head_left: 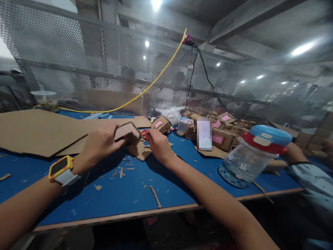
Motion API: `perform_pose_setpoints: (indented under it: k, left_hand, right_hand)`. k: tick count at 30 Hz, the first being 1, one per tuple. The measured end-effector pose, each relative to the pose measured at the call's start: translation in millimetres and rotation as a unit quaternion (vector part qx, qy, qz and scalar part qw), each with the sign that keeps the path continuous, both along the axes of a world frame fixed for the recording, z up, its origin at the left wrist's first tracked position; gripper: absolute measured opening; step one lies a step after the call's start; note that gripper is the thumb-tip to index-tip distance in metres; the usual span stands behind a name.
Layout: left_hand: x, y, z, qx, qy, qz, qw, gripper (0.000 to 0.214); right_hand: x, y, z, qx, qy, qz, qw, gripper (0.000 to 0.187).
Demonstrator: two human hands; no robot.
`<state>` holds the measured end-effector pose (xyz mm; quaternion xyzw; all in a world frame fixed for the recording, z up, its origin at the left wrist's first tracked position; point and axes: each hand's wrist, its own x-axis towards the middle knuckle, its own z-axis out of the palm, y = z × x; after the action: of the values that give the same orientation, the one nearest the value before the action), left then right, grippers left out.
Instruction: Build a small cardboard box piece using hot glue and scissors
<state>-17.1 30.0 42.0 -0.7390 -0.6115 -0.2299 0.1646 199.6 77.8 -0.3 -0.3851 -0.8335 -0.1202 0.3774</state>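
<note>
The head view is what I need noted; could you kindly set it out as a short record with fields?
Left hand: holds a folded cardboard piece
Right hand: at a small red item, partly hidden, grip unclear
Left wrist: yellow watch
Surface: blue tabletop with cardboard scraps
Right side: clear bottle, blue and red lid
Co-worker: pale blue sleeve, right edge
Background: yellow cable before perforated metal panel

A blue-topped bench (104, 205) is carrying a large cardboard sheet (31, 130) at left, scattered cardboard scraps (155, 196), a plastic cup (183, 127) and, at right, a rabbit-print water bottle (246, 158).
</note>
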Motion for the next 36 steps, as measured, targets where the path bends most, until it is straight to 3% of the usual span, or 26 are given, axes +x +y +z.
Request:
perform_pose_setpoints:
  k: [16, 25, 31, 36]
  left_hand:
    - [-0.4, -0.7, 1.0, -0.007, 0.0, -0.003, 1.0, 0.054]
    - [0.8, -3.2, 2.2, -0.019, -0.013, 0.005, 1.0, 0.057]
    - [-0.2, -1.7, 0.9, -0.013, -0.02, 0.004, 1.0, 0.053]
    - [0.8, -1.9, 0.5, -0.011, 0.006, 0.021, 1.0, 0.055]
  right_hand:
    - [-0.1, -3.6, 3.9, 0.014, 0.008, -0.002, 1.0, 0.03]
    - [0.6, -4.1, 5.4, -0.001, -0.004, -0.005, 1.0, 0.022]
    - [0.6, -6.3, 6.3, -0.033, -0.009, 0.013, 0.999, 0.036]
    - [0.1, -8.8, 8.0, -0.048, -0.018, 0.011, 0.999, 0.037]
